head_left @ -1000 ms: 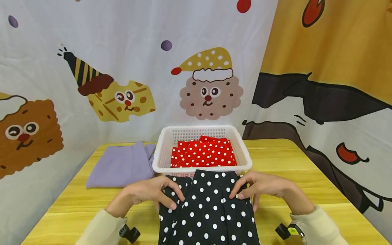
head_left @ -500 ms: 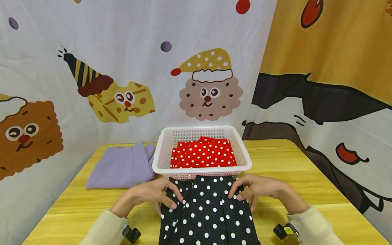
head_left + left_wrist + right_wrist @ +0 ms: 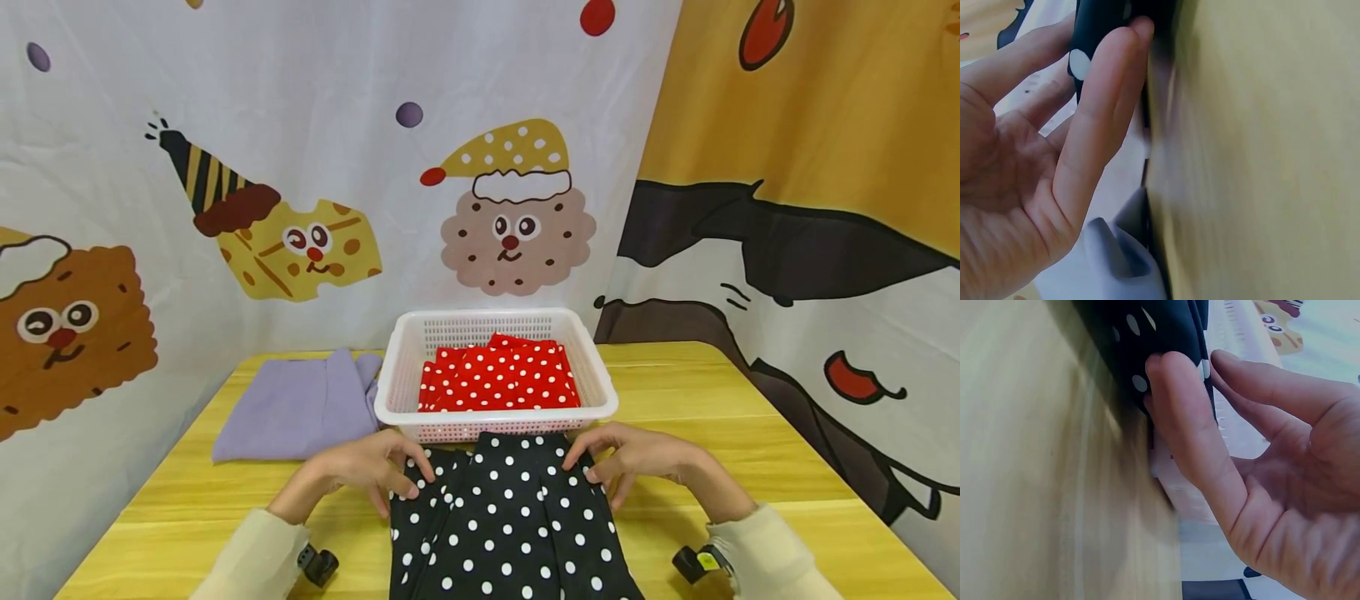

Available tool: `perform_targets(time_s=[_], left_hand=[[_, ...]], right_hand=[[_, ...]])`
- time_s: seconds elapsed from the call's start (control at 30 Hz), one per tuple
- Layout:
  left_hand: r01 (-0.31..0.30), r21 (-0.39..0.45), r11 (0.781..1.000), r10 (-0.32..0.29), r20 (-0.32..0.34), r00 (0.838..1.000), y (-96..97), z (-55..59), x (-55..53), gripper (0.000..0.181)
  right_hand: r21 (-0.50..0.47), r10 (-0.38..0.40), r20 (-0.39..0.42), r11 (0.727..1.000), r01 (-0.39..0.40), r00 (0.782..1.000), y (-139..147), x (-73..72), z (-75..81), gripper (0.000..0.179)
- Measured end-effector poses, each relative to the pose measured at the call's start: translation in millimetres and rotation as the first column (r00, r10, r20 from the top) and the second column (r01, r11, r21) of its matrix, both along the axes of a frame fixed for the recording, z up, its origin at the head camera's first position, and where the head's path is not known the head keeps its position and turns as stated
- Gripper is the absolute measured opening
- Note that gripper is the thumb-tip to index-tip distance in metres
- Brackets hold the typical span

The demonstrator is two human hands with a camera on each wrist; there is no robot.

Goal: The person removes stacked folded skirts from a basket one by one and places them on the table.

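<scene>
A black garment with white polka dots (image 3: 510,517) lies spread at the near side of the table, with lengthwise folds down its front and its lower part out of frame. My left hand (image 3: 367,467) pinches its upper left edge between thumb and fingers. At the upper right edge, my right hand (image 3: 637,457) grips the cloth the same way. The left wrist view has the left thumb on the dark fabric (image 3: 1110,22), and the right wrist view has the right thumb against the dotted fabric (image 3: 1138,337). Some fingertips are hidden behind cloth.
Just beyond the garment stands a white plastic basket (image 3: 495,423) holding a folded red polka-dot cloth (image 3: 498,375). A folded lavender cloth (image 3: 292,408) lies left of it on the wooden table (image 3: 675,383). A printed curtain (image 3: 337,67) hangs behind.
The garment's top edge has come down slightly toward me, away from the basket's rim. My left hand has shifted a little left, widening the garment's upper left part. The right hand has barely moved.
</scene>
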State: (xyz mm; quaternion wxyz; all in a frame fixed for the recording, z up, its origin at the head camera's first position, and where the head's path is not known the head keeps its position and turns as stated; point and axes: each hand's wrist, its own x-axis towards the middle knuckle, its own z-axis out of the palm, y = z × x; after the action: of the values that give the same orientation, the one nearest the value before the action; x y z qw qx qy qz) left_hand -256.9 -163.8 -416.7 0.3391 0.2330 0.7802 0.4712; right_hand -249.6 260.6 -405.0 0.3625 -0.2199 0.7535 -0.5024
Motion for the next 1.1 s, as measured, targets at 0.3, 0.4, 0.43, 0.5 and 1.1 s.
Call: perform_targets(time_s=[0.3, 0.4, 0.43, 0.5, 1.1], left_hand=[[-0.013, -0.046, 0.999, 0.011, -0.026, 1.0, -4.5, -6.8, -5.3, 0.022], [-0.013, -0.051, 0.999, 0.011, -0.042, 0.999, -6.3, -5.2, -5.4, 0.022], [-0.014, -0.056, 0.998, 0.011, -0.051, 0.999, -7.0, -4.0, -4.9, 0.023], [-0.016, -0.058, 0.998, 0.012, -0.074, 0.997, -8.8, -0.7, -3.9, 0.025], [-0.175, 0.148, 0.973, 0.21, -0.268, 0.94, -23.3, 67.1, 9.1, 0.032]], right_hand=[[0.046, 0.01, -0.025, 0.999, -0.009, 1.0, 1.3, -1.6, -2.0, 0.03], [0.057, 0.023, -0.038, 0.998, -0.02, 0.999, 1.7, -1.3, -1.2, 0.03], [0.071, 0.029, -0.048, 0.997, -0.025, 0.998, 2.1, -0.8, -0.2, 0.03], [0.107, 0.04, -0.066, 0.994, -0.033, 0.997, 3.3, 0.9, 3.6, 0.03], [-0.09, -0.215, -0.475, 0.977, 0.195, 0.853, 10.2, 5.8, 77.0, 0.035]])
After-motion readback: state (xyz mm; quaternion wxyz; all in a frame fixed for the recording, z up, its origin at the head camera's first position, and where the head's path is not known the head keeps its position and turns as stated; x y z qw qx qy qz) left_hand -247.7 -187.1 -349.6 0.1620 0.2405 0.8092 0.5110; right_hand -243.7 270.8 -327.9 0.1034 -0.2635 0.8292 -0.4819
